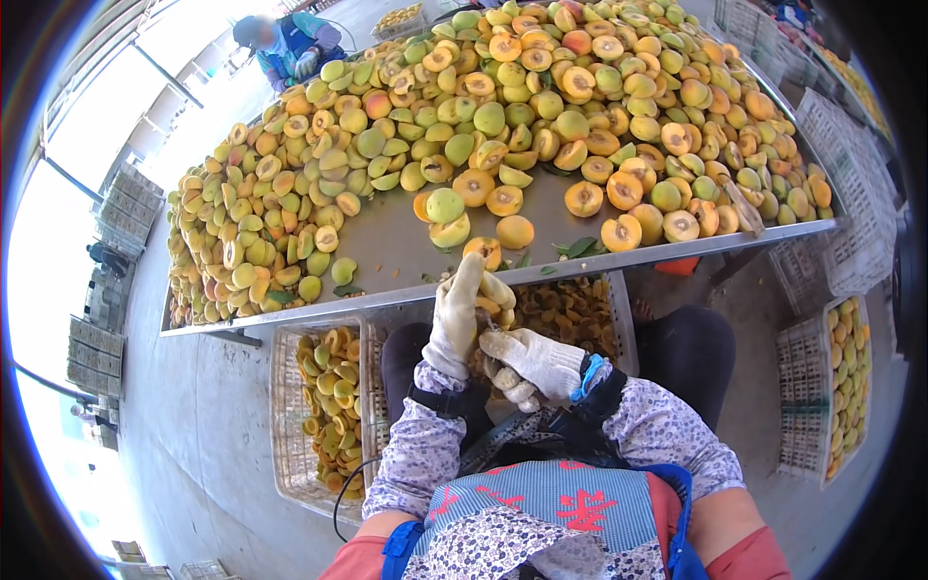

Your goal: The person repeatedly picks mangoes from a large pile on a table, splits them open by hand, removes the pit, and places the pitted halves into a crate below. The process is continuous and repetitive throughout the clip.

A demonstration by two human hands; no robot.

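My left hand (460, 313), in a pale work glove, curls around a piece of yellow stone fruit (489, 306), mostly hidden by the fingers. My right hand (533, 366), also gloved, is closed close beside it. A thin metal tool (494, 326) juts from the right fingers against the fruit; its handle is hidden in the glove. Just beyond my left fingertips, a cut fruit half (484, 251) with a brown centre lies at the metal table's front rim (391, 299). Below my hands, a crate (622, 319) between my knees holds many brownish-orange pieces.
Halved fruit (489, 119) heaps across the table. Leaves (580, 248) and a flat wooden piece (743, 206) lie near its front. A crate of fruit halves (279, 413) stands left, another full crate (805, 399) right. A person (290, 47) is beyond the table's far left side.
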